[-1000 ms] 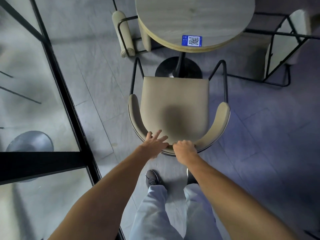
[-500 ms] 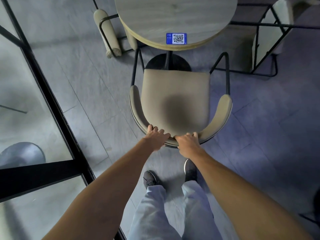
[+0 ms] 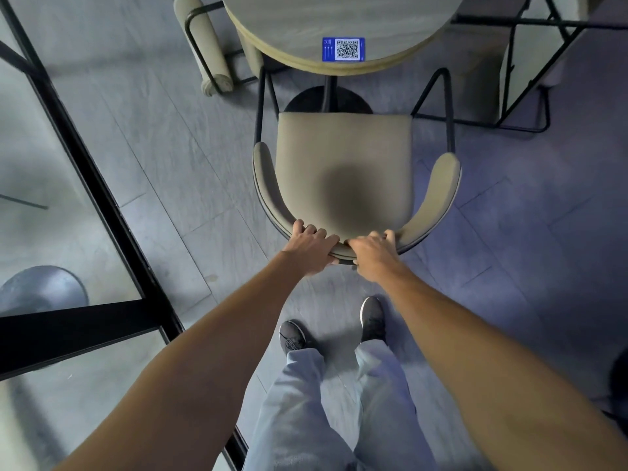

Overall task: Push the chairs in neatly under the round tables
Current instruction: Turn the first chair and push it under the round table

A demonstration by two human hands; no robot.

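A black-framed glass partition (image 3: 102,185) runs down the left of the frame, a round grey base (image 3: 42,290) showing dimly through its lower pane. At upper left, a second chair (image 3: 204,45) stands beside the round tabletop (image 3: 339,18); only its padded back roll and a loop of black frame are visible, the rest cut off by the top edge or hidden under the tabletop. The tabletop itself is cropped at the top; a blue QR-code sticker (image 3: 343,49) sits near its closest edge, its small print too fine to read. Below it, the beige armchair (image 3: 343,164) at centre frame stands with the front of its seat just short of the tabletop edge, partly covering the table's dark pedestal foot (image 3: 328,103). A soft dark shadow lies on the seat. The left hand (image 3: 311,246) and right hand (image 3: 372,254) meet at the middle of the curved backrest, fingers (image 3: 307,229) of both curled over its top rim in a firm grasp. The person's pale trousers (image 3: 326,409) and dark shoes (image 3: 292,336) fill the lower centre. At upper right, a third chair (image 3: 523,62) is largely cut off, mostly black frame showing. A dark shape at the lower right edge cannot be made out.
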